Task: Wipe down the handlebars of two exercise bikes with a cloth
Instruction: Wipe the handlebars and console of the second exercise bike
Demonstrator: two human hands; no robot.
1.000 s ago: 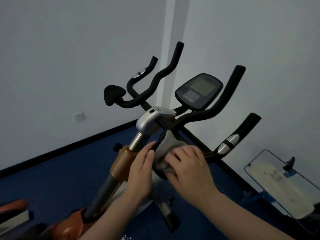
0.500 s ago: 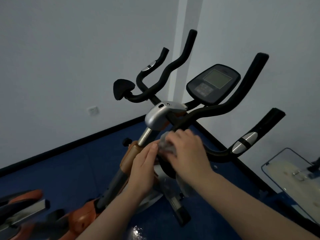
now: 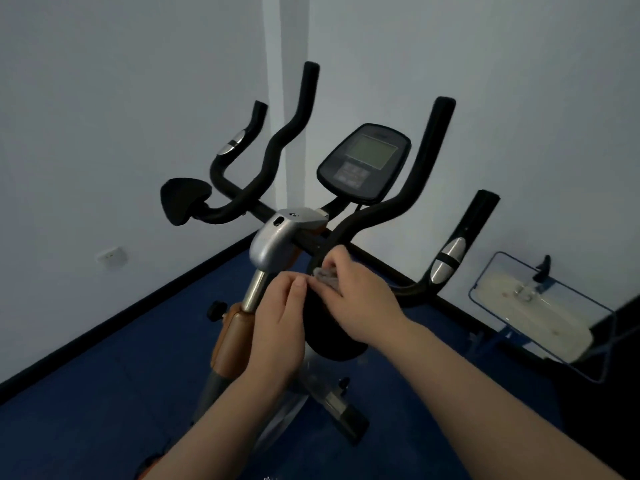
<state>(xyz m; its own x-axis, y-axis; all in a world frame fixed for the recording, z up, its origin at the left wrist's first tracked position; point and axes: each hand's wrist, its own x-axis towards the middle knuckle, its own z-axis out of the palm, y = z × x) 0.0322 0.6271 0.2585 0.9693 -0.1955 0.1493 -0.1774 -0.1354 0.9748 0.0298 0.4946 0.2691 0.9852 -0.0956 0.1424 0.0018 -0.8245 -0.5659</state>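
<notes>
Pale walls [image 3: 104, 98] meet in corner, upper centre; black skirting [image 3: 104, 327] along base; blue floor [image 3: 104, 410] below; white socket [image 3: 111, 255] mid-left; blue-framed glass stand [image 3: 540, 306] lower right; dim light

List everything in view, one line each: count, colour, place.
exercise bike: one, silver and orange frame, centre
handlebars: black set with silver sensor patches, spreading up from the stem
elbow pads: two, black, one far left, one under the hands
console: one, black with grey screen, centre right
cloth: one, grey, bunched by the right elbow pad
wall socket: one, white, left wall
floor: dark blue
framed cream panel: one, blue-edged, far right; what it is cannot be told
left hand: beside the cloth
right hand: grips the cloth
</notes>
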